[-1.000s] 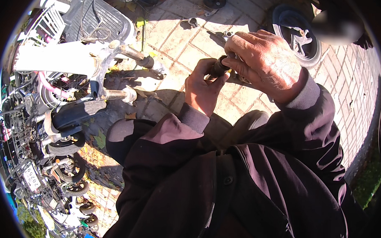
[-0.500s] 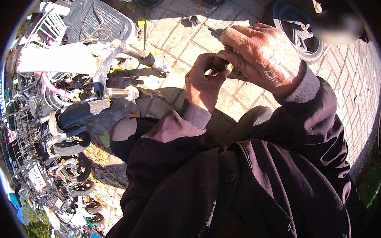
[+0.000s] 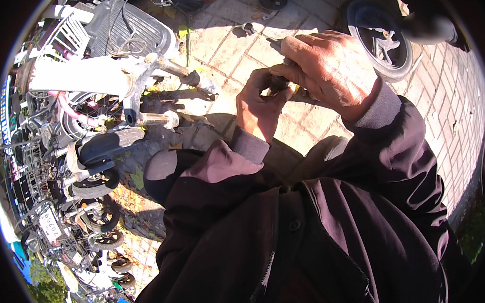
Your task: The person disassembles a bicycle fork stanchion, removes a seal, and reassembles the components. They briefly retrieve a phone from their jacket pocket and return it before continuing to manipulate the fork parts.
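My left hand (image 3: pixel 260 105) is closed round a small dark metal part (image 3: pixel 279 84), pinched between thumb and fingers. From the upper right, my right hand (image 3: pixel 331 72) is closed on the same part, with its fingertips against the upper end. A bit of yellow shows beside the part, and most of it is covered by my fingers, so its exact kind cannot be made out. To the left of both hands lies a scooter's front fork (image 3: pixel 143 89) with two bare metal legs.
A wheel with a black tyre (image 3: pixel 380 41) lies at the upper right. On the paving sits a small metal ring-like part (image 3: pixel 248 28). A ribbed grey footboard (image 3: pixel 132 27) is at the upper left. Several parked two-wheelers with wire baskets (image 3: pixel 33 171) line the left side.
Both hands stay on the part; the right hand has shifted slightly left. The surroundings have slid a little to the right at the left side of the picture.
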A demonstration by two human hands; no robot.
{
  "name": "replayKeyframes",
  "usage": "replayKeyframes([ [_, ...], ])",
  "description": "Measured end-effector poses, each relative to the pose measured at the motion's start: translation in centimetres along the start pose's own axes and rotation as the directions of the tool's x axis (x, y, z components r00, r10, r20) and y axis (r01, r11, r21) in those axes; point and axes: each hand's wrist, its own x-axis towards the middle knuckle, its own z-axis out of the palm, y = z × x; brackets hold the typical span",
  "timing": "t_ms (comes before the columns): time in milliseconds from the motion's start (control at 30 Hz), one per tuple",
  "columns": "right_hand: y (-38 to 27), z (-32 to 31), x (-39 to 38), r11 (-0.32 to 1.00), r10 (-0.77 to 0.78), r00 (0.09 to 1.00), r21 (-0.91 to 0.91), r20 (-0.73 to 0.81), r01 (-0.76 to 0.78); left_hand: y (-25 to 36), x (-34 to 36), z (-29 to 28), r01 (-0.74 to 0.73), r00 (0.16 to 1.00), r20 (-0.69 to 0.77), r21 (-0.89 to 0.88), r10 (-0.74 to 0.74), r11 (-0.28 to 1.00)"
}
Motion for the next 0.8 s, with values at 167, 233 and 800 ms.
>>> replayKeyframes([
  [167,0.4,-1.9,-0.3,0.984,0.166,0.985,0.051,0.047,-0.168,0.2,-0.1,-0.1,0.032,0.999,-0.021,-0.015,-0.033,0.999],
  [233,0.5,-2.3,0.1,0.953,0.235,0.97,0.211,-0.059,-0.218,0.8,0.2,-0.5,0.066,0.997,-0.027,-0.049,-0.068,0.997],
  [800,-3.0,-1.0,1.8,0.94,0.051,0.998,0.335,0.039,-0.061,22.6,2.5,-15.9,-0.298,0.955,0.044,0.105,0.295,0.949],
])
